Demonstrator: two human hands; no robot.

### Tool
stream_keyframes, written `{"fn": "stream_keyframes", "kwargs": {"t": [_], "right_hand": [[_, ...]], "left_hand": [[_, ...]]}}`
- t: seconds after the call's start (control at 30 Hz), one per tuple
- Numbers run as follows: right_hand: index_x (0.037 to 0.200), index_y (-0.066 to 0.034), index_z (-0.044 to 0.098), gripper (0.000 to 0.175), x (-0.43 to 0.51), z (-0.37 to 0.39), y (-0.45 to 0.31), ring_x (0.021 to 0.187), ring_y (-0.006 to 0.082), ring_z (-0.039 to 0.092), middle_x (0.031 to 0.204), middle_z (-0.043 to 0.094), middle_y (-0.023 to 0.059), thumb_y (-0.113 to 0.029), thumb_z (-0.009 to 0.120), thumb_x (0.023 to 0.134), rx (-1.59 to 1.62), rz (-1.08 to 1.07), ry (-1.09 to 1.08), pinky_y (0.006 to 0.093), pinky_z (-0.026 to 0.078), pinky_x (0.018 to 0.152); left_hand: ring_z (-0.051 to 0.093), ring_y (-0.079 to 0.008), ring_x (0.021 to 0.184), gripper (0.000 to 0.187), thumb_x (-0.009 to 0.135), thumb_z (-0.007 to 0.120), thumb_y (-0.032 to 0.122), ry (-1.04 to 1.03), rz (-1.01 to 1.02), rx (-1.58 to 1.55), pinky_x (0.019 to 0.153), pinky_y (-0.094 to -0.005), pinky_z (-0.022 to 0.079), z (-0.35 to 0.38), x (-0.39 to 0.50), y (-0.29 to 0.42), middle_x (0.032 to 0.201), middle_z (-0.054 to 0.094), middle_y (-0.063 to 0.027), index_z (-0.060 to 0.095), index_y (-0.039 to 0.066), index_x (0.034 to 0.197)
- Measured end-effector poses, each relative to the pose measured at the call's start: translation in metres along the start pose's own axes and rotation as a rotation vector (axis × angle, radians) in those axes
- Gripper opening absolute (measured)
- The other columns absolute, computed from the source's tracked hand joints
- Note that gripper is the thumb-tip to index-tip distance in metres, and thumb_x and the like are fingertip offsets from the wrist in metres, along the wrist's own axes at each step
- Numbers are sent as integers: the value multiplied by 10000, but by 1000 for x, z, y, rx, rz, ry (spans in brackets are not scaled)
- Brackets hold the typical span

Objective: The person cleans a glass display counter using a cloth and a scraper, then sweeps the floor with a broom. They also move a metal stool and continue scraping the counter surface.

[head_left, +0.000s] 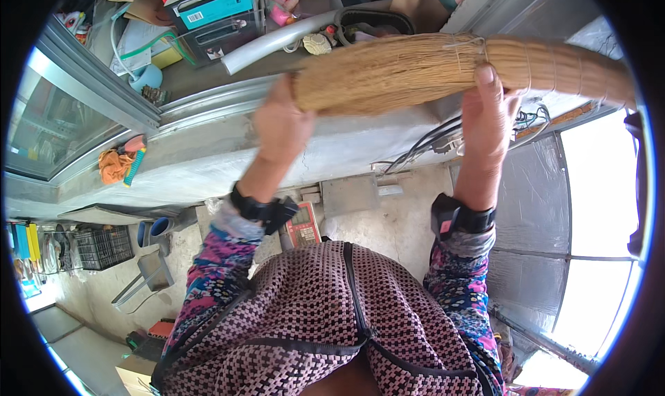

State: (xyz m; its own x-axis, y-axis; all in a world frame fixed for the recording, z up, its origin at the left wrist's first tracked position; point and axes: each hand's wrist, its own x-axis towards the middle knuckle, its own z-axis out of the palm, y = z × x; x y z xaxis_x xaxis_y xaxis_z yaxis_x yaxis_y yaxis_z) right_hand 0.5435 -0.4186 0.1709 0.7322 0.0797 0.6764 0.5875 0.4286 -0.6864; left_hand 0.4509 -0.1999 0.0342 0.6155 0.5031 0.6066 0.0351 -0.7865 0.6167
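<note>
A straw hand broom [384, 74] lies crosswise between both hands, its bristle end at the left and its bound handle running off to the right. My left hand [284, 115], slightly blurred, is at the bristle tips; its fingers are partly hidden behind them. With the thumb on top, my right hand [488, 100] grips the broom near the tied binding where bristles and handle meet. The broom is held above the edge of a window sill [228, 110].
Behind the sill stand a blue box [215, 6], a white tube [275, 40] and a light-blue cup [146, 78]. An orange cloth [115, 166] and a green-handled tool [135, 166] rest on the ledge. Black cables [426, 141] hang at the right. Below are a red device [304, 224] and a black crate [104, 247].
</note>
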Motion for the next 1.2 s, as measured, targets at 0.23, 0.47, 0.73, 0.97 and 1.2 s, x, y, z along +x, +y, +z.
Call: {"fn": "stream_keyframes", "kwargs": {"t": [0.23,0.47,0.73,0.97,1.2], "right_hand": [[1138,6,628,390,12,-73,-40,885,160,602,1030,658,65,-202,776,844,-316,-79,-77,326,489,782],[1546,60,283,1123,-75,-102,-103,1284,367,572,1307,617,234,-605,782,792,-202,96,97,528,391,1157],[1490,63,341,972,-137,-158,-198,1107,276,624,1147,622,162,-587,725,877,-396,-24,504,485,429,1124],[1265,39,518,535,-213,-170,-123,1005,237,618,1061,627,123,-336,702,931,-338,334,376,418,479,991],[1112,10,630,293,-299,-190,-21,1041,219,626,1100,672,127,-77,752,860,-574,787,-56,390,497,954]], "left_hand": [[652,-422,846,386,771,742,104,-32,98,-294,688,-493,527,56,-18,40,935,672,-153,580,90,1121],[660,-328,738,282,794,737,107,-56,431,-154,647,-410,523,-36,-28,60,868,660,-108,613,82,1046],[706,-334,899,469,794,809,264,-797,407,-333,766,-469,553,20,-124,19,982,697,-141,560,72,1142],[661,-365,1125,611,818,772,308,-1112,159,-22,920,-507,537,35,-226,-60,1184,689,-150,516,114,1336],[665,-356,1133,559,814,751,310,-1151,-424,371,950,-489,527,-102,-306,-159,1196,698,-180,576,87,1296]]}}
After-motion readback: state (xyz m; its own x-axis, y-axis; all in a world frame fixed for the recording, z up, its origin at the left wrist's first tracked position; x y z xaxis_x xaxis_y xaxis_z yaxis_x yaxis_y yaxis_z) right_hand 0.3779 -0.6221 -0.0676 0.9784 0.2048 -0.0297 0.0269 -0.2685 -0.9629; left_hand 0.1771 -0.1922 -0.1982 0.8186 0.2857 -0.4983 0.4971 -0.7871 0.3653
